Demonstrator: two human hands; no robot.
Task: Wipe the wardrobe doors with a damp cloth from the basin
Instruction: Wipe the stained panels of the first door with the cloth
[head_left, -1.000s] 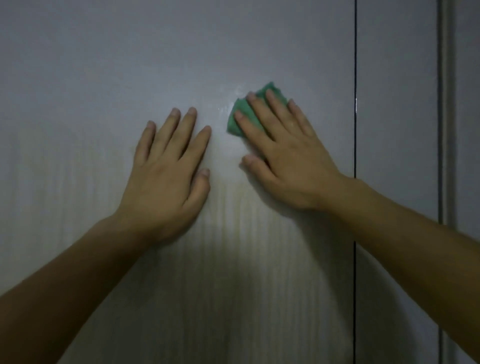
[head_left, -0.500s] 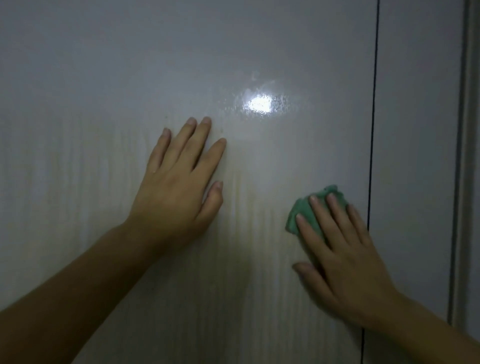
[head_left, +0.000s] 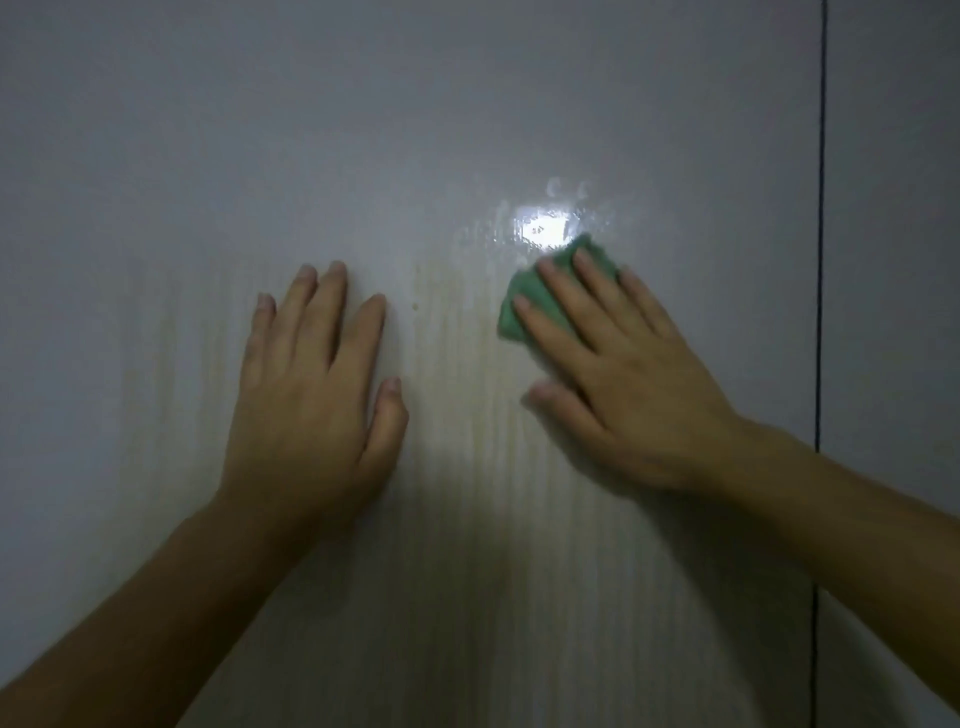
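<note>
A pale wood-grain wardrobe door (head_left: 208, 156) fills the view. My right hand (head_left: 618, 374) lies flat on a folded green cloth (head_left: 524, 301) and presses it against the door with straight fingers; most of the cloth is hidden under the fingers. Just above the cloth a wet patch (head_left: 545, 228) glints with reflected light. My left hand (head_left: 317, 395) rests flat on the door to the left, fingers straight, holding nothing.
A dark vertical gap (head_left: 821, 260) at the right separates this door from the neighbouring door panel (head_left: 893, 260). The basin is not in view.
My right hand slid the cloth down the door toward the right gap, then back up to just under the wet glint. My left hand stayed flat in place.
</note>
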